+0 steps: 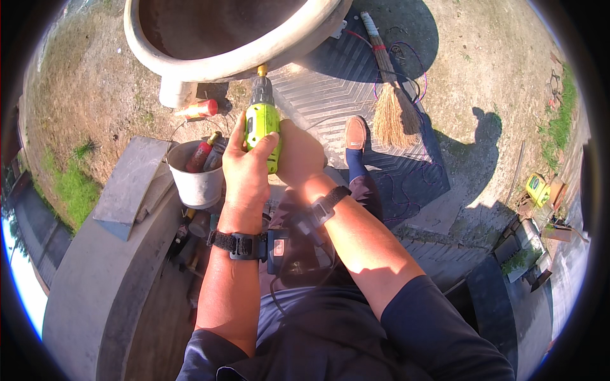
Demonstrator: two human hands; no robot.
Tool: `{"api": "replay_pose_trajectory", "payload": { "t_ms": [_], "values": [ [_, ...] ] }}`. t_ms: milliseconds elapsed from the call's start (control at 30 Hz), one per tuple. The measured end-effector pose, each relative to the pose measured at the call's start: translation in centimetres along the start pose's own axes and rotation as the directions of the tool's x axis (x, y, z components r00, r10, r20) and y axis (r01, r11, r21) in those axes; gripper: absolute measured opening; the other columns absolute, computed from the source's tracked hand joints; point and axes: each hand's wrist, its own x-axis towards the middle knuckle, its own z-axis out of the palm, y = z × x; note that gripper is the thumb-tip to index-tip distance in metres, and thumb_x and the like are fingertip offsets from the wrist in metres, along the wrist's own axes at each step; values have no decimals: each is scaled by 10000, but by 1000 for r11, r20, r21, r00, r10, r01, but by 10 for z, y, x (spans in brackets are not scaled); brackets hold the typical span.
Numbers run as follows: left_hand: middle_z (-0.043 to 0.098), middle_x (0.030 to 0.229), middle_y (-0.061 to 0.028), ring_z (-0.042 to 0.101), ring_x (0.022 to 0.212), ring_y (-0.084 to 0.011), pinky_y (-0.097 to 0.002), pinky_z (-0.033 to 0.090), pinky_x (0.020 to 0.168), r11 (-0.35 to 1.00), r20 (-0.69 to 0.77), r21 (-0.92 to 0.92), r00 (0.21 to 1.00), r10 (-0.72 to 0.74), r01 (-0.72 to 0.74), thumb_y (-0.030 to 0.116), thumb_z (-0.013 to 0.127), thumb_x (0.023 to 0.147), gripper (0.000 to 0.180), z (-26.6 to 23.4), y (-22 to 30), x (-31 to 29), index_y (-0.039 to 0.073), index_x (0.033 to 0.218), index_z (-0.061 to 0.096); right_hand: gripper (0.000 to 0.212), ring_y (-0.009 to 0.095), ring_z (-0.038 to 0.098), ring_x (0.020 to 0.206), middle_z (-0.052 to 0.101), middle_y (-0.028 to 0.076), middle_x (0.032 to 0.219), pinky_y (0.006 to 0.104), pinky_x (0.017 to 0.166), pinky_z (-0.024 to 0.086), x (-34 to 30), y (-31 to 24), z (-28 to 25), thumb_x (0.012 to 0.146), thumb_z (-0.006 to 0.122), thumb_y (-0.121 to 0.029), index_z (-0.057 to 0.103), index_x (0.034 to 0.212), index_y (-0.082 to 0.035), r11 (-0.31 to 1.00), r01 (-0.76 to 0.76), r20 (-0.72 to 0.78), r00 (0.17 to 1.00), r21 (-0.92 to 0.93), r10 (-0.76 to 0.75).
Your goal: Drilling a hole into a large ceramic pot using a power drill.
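Note:
Both of my hands are on a lime-green power drill (pixel 259 124) with a black chuck. My left hand (pixel 246 171) grips its left side, the thumb lying over the back of the body. My right hand (pixel 298 155) is wrapped round it from the right, its fingers partly hidden. A short brass-coloured bit (pixel 262 70) in the chuck meets the outer side of a large pale pot (pixel 210 71) just below its rim. Whether the bit has entered the wall cannot be made out. The pot's brown inside shows at the top.
A white bucket (pixel 196 190) holding bottles and tools stands left of my left hand, beside grey slabs (pixel 130 181). A red-and-yellow bottle (pixel 202 109) lies beneath the pot. To the right, a straw broom (pixel 395 117) and thin cords rest on a dark ribbed mat (pixel 324 95).

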Motion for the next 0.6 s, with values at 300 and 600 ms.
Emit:
{"api": "replay_pose_trajectory", "payload": {
  "t_ms": [300, 600],
  "values": [
    [652, 1270, -118, 653, 1106, -210, -333, 530, 957, 1000, 1, 9, 1000, 1, -1, -38, 700, 859, 674, 0, 1, 0, -22, 1488, 458, 207, 374, 722, 862, 714, 198, 885, 464, 732, 581, 0, -1, 0, 882, 654, -190, 548, 995, -52, 1000, -7, -2, 1000, -6, 7],
    [651, 1272, -116, 652, 1107, -207, -332, 529, 957, 1000, 0, 20, 1000, 4, -4, -28, 704, 860, 681, -1, 1, 1, -20, 1493, 453, 192, 367, 725, 846, 716, 198, 876, 461, 720, 583, 1, 2, 5, 890, 646, -192, 560, 984, -49, 1000, 11, -23, 1000, -12, -11]
  ]
}}
